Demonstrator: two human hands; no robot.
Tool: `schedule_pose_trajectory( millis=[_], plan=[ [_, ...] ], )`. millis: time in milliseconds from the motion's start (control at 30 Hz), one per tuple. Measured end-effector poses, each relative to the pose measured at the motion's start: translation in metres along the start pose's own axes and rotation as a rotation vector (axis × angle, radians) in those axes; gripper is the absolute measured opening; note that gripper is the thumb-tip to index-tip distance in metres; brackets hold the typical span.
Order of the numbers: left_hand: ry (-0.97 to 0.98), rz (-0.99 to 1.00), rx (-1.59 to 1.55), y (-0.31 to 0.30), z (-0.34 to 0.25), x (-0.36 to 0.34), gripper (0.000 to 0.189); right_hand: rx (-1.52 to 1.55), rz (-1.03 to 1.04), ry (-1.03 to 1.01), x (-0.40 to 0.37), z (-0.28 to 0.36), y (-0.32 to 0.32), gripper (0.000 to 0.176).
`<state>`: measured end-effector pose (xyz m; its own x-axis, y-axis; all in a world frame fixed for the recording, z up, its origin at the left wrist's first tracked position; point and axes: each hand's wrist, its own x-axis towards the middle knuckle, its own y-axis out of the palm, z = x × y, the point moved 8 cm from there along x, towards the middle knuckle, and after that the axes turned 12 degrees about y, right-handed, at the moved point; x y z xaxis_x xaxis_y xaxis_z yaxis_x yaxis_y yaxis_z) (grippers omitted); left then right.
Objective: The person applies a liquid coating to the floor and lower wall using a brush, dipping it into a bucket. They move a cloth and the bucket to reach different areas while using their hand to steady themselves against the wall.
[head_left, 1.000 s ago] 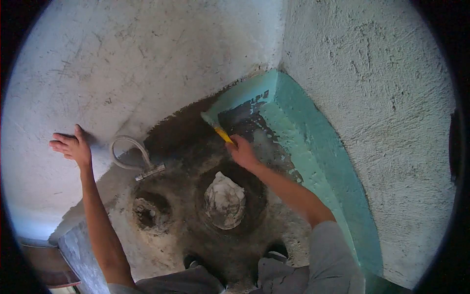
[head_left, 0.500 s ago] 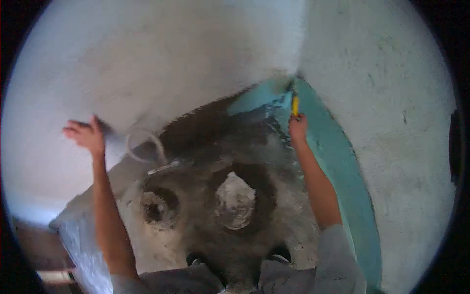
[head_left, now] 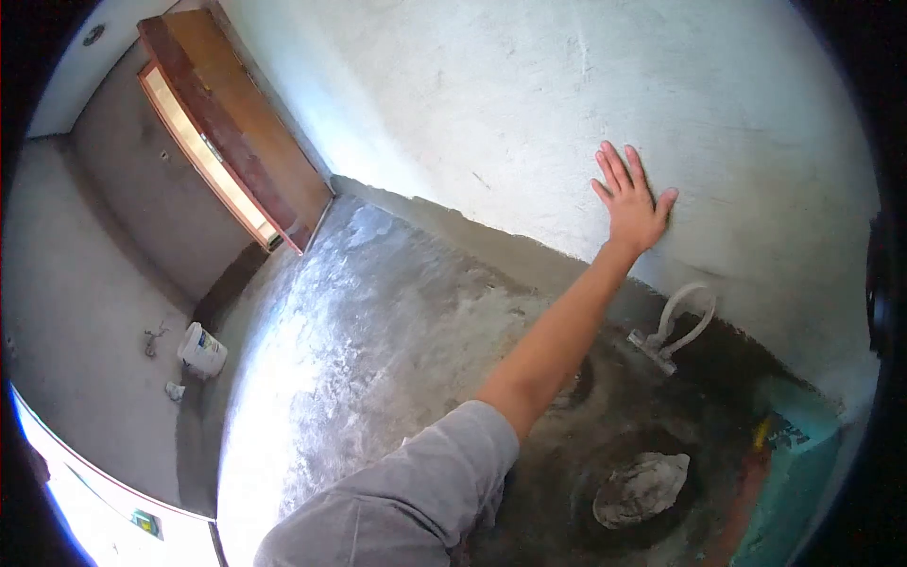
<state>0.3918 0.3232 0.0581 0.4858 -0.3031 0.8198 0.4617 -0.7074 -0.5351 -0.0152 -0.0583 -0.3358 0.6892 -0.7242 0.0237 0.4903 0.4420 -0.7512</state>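
Note:
My left hand point(head_left: 635, 208) is spread with its palm against the pale plastered wall point(head_left: 491, 123). Low at the right, my right hand point(head_left: 753, 461) is dim and blurred, its fingers closed around a yellow-handled brush point(head_left: 761, 433). The brush's tip is hard to make out. Both lie beside the turquoise coating point(head_left: 798, 487), which covers the corner's lower wall. A pale looped tube point(head_left: 704, 326) with a flat end piece rests below my left hand, by the wall. A whitish, rough lump point(head_left: 642, 489) sits in a dark wet patch on the floor.
A grey concrete floor point(head_left: 378, 312) stretches left, shiny in the light. A white bucket point(head_left: 202, 351) stands by the far wall. A brown wooden door point(head_left: 241, 113) is at the upper left. My left forearm partly covers a second round patch on the floor.
My view has swung left, bringing the door, bucket and far wall into sight. My left hand is now flat against the wall; the right still holds the brush near the corner.

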Motion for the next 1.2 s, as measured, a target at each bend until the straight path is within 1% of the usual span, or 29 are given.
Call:
schedule_pose_trajectory(
  millis=[100, 133, 167, 200, 233, 267, 300, 333, 367, 400, 433, 467, 500, 567, 667, 733, 800, 833, 867, 900, 933, 967, 1000, 1067, 1100, 1133, 1167, 1200],
  plan=[
    [0.004, -0.005, 0.024, 0.002, 0.002, 0.002, 0.103, 0.169, -0.088, 0.23, 0.02, -0.026, -0.054, 0.044],
    [0.003, 0.015, 0.004, 0.001, 0.006, 0.002, 0.103, 0.217, -0.13, 0.331, 0.012, -0.042, -0.076, 0.045],
    [0.006, 0.04, -0.047, 0.002, 0.005, 0.004, 0.104, 0.205, -0.184, 0.354, 0.0, -0.054, -0.095, 0.044],
    [-0.004, 0.056, 0.083, 0.008, 0.009, 0.007, 0.104, 0.194, -0.238, 0.377, -0.011, -0.071, -0.112, 0.042],
    [-0.02, 0.102, 0.142, 0.008, 0.012, 0.005, 0.101, 0.111, -0.292, 0.337, -0.012, -0.079, -0.105, 0.038],
    [0.041, 0.007, 0.146, 0.011, 0.018, 0.003, 0.1, -0.15, -0.214, 0.67, -0.009, -0.079, -0.093, 0.032],
    [0.115, 0.005, 0.228, 0.02, 0.026, 0.002, 0.098, -0.094, -0.298, 0.648, -0.007, -0.069, -0.079, 0.029],
    [0.047, 0.009, 0.25, 0.024, 0.039, 0.004, 0.098, -0.014, -0.366, 0.617, -0.01, -0.043, -0.058, 0.026],
    [0.161, -0.169, 0.197, 0.022, 0.041, 0.0, 0.101, 0.047, -0.413, 0.596, -0.011, -0.021, -0.039, 0.024],
    [0.083, -0.103, 0.15, 0.018, 0.046, 0.005, 0.104, 0.099, -0.439, 0.578, -0.015, -0.006, -0.02, 0.023],
    [0.097, -0.133, 0.086, 0.016, 0.046, 0.004, 0.104, 0.083, -0.428, 0.58, -0.03, -0.003, 0.006, 0.023],
    [0.062, -0.115, 0.028, 0.014, 0.042, 0.003, 0.102, 0.455, -0.32, 0.468, -0.056, 0.094, -0.026, 0.026],
    [0.097, -0.122, -0.013, 0.015, 0.037, 0.002, 0.099, 0.485, -0.215, 0.463, -0.056, 0.12, -0.013, 0.029],
    [0.089, -0.11, -0.014, 0.008, 0.029, 0.0, 0.098, 0.587, -0.01, 0.45, -0.064, 0.131, 0.013, 0.03],
    [0.065, -0.096, -0.005, 0.007, 0.024, 0.002, 0.099, 0.451, -0.045, 0.301, -0.057, 0.11, 0.009, 0.034],
    [0.066, -0.091, 0.007, 0.008, 0.028, -0.001, 0.099, 0.245, -0.068, 0.393, -0.049, 0.073, -0.021, 0.035],
    [0.07, -0.09, 0.002, 0.009, 0.027, 0.0, 0.098, 0.735, -0.133, 0.449, -0.035, 0.017, -0.051, 0.036],
    [0.07, -0.089, 0.001, 0.009, 0.028, 0.0, 0.098, 0.639, -0.231, 0.461, -0.029, -0.002, -0.078, 0.03],
    [0.076, -0.094, 0.003, 0.009, 0.029, -0.002, 0.097, 0.633, -0.295, 0.515, -0.031, -0.007, -0.094, 0.028],
    [0.086, -0.103, 0.007, 0.009, 0.029, -0.002, 0.097, 0.63, -0.359, 0.568, -0.033, -0.011, -0.11, 0.027],
    [0.095, -0.114, 0.014, 0.008, 0.028, -0.001, 0.097, 0.717, -0.386, 0.665, -0.045, -0.006, -0.121, 0.029],
    [0.059, -0.1, 0.022, 0.008, 0.029, 0.0, 0.098, 0.736, -0.413, 0.669, -0.044, -0.008, -0.119, 0.031],
    [0.071, -0.104, 0.029, 0.009, 0.031, 0.001, 0.099, 0.757, -0.433, 0.673, -0.045, -0.015, -0.112, 0.033],
    [0.09, -0.112, 0.07, 0.015, 0.037, 0.0, 0.101, 0.612, -0.453, 0.641, -0.04, -0.034, -0.08, 0.041],
    [0.099, -0.088, 0.102, 0.019, 0.035, -0.001, 0.103, 0.551, -0.417, 0.573, -0.033, -0.052, -0.061, 0.04],
    [0.055, -0.05, 0.108, 0.022, 0.032, 0.0, 0.104, 0.507, -0.369, 0.487, -0.021, -0.054, -0.032, 0.039],
    [0.098, -0.055, 0.14, 0.024, 0.03, 0.001, 0.105, 0.522, -0.288, 0.436, -0.026, -0.017, -0.023, 0.037],
    [0.076, -0.063, 0.11, 0.016, 0.016, -0.002, 0.105, 0.539, -0.206, 0.385, -0.031, 0.021, -0.015, 0.035]
  ],
)
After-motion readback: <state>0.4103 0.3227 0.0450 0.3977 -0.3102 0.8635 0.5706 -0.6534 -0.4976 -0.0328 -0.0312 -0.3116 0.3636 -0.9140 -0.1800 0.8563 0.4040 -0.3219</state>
